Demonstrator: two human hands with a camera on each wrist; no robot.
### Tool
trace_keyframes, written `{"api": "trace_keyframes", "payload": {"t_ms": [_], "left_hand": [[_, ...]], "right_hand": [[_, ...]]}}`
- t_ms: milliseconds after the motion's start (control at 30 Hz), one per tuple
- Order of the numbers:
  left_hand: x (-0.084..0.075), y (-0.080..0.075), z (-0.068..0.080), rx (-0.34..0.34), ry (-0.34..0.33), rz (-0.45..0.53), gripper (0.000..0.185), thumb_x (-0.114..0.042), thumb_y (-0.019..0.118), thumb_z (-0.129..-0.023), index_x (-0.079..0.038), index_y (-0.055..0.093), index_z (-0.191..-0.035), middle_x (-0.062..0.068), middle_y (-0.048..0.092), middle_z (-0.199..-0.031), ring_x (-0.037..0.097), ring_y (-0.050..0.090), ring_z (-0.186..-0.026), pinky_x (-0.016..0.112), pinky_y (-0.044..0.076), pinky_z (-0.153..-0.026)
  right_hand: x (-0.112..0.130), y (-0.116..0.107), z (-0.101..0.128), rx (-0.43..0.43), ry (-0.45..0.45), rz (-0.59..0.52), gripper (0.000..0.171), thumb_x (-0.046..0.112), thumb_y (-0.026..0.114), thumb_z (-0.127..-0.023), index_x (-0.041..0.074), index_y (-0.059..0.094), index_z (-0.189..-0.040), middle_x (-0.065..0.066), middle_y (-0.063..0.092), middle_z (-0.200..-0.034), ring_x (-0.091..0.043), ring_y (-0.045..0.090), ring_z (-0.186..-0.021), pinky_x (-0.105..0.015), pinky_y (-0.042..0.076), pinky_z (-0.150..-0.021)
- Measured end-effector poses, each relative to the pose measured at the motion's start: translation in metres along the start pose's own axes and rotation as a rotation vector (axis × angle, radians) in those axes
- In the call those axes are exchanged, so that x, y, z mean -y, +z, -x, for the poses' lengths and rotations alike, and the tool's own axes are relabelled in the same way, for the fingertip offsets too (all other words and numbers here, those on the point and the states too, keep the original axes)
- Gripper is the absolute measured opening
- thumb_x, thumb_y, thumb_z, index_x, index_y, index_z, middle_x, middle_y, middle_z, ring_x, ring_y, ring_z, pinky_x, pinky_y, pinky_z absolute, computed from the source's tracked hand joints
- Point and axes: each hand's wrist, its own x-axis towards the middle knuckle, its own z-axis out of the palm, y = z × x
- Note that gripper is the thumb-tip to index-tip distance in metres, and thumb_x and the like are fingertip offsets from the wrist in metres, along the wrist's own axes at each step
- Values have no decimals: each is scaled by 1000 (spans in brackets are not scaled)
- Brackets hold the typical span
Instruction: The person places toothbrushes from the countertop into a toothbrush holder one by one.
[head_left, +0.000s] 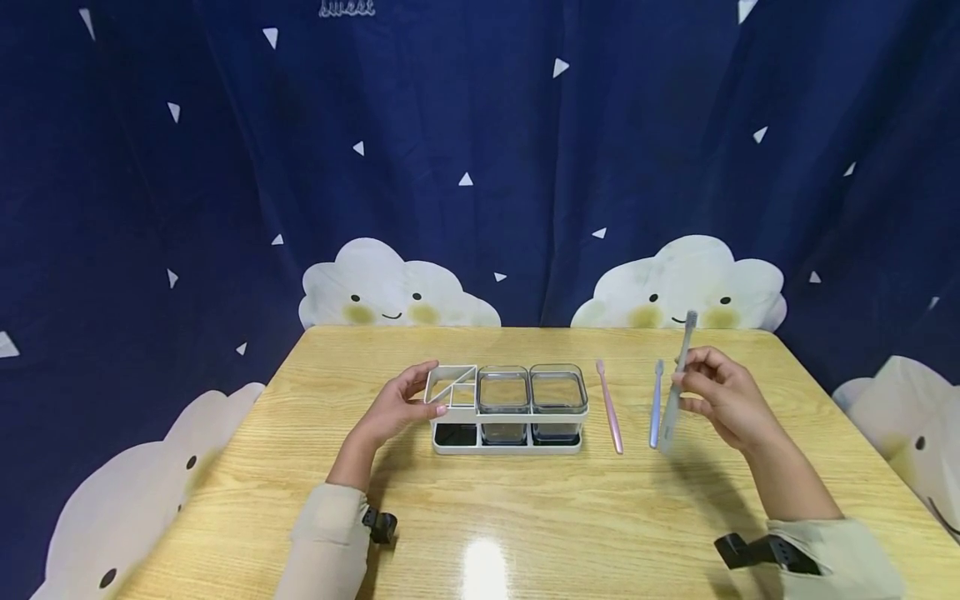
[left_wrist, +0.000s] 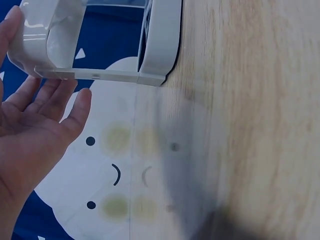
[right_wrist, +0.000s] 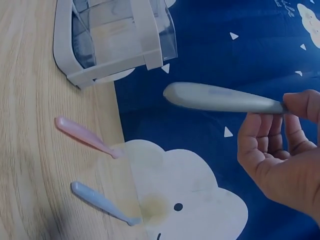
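Bracing the white holder [head_left: 507, 412] with your left hand [head_left: 396, 408], fingers relaxed against its end, keeps it steady; your right hand [head_left: 723, 398] pinches the grey toothbrush [head_left: 677, 385] upright above the tabletop [head_left: 525, 517]

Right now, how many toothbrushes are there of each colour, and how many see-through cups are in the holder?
Pink toothbrush: 1, lying on the table
Blue toothbrush: 1, lying on the table
Grey toothbrush: 1, held in the right hand
Clear cups: 2, in the white holder
Total: 3 toothbrushes and 2 cups, 5 things
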Motion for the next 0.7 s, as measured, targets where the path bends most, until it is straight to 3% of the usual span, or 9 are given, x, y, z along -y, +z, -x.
{"api": "trace_keyframes", "payload": {"t_ms": [133,300,700], "left_hand": [[0,-1,-1,4,-5,22,76,5,71,-77,-2,32,-143,24,39,-138,43,48,-114,38,48,-85],[4,0,-1,-18,8,15,75,0,74,-77,-6,36,-141,20,43,-135,37,43,-121,35,47,-87],[8,1,-1,-44,5,24,74,-6,78,-74,-11,42,-139,15,48,-130,39,41,-122,38,48,-86]], "right_hand": [[-1,6,-5,-14,-47,-17,12,-5,53,-91,6,54,-95,-4,48,-83,-13,55,-75,-27,54,-62],[-4,15,-10,-21,-83,-23,12,-7,54,-90,5,56,-92,-4,50,-81,-13,54,-74,-28,55,-62],[-4,35,-24,-1,-131,-24,13,-7,54,-90,6,57,-90,-3,51,-82,-12,54,-75,-29,55,-65]]}}
